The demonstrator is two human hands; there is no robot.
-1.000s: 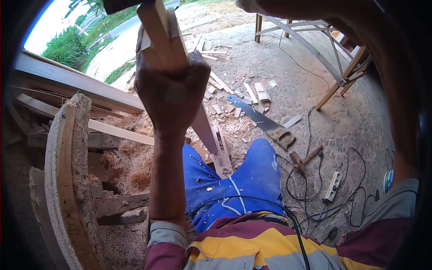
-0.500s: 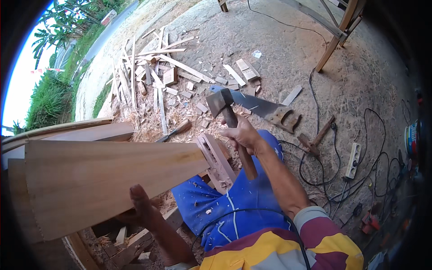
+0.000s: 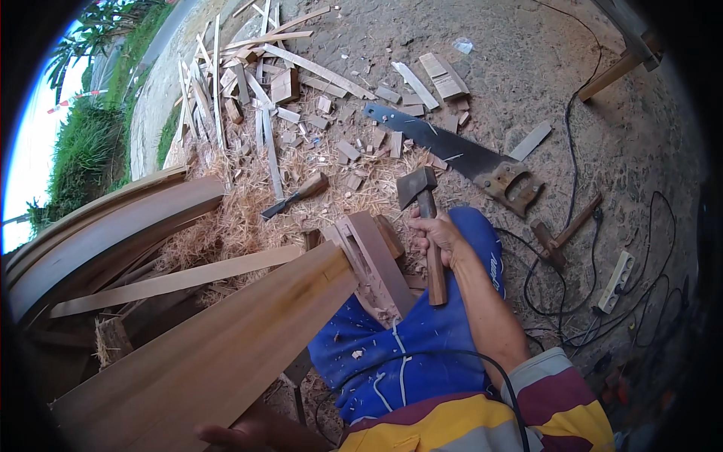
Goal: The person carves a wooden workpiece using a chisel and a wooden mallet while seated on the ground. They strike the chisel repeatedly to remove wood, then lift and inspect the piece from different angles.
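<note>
My right hand (image 3: 443, 235) is closed round the wooden handle of a hatchet (image 3: 419, 185), its dark metal head upward, above my right thigh. Against my lap leans a pinkish timber piece (image 3: 388, 260) with a chiselled-out groove and wood bits in it. A wide, smooth board (image 3: 226, 339) slants from the lower left, its narrow end meeting that grooved piece; whether it sits in the groove I cannot tell. My left hand (image 3: 245, 431) grips the board's near edge low in the picture, the fingers mostly hidden beneath.
A chisel (image 3: 297, 194) lies on wood shavings ahead. Beyond are a handsaw (image 3: 456, 158), a hammer-like wooden-handled tool (image 3: 561, 233) and several offcuts (image 3: 286, 87). Cables and a white power strip (image 3: 617, 281) lie at right. Curved timber (image 3: 120, 233) stands left; a cable crosses my lap.
The board's wide end has swung down toward me, and my left hand has dropped with it. A thin strip behind it now shows. The hatchet is slightly lower in my right hand.
</note>
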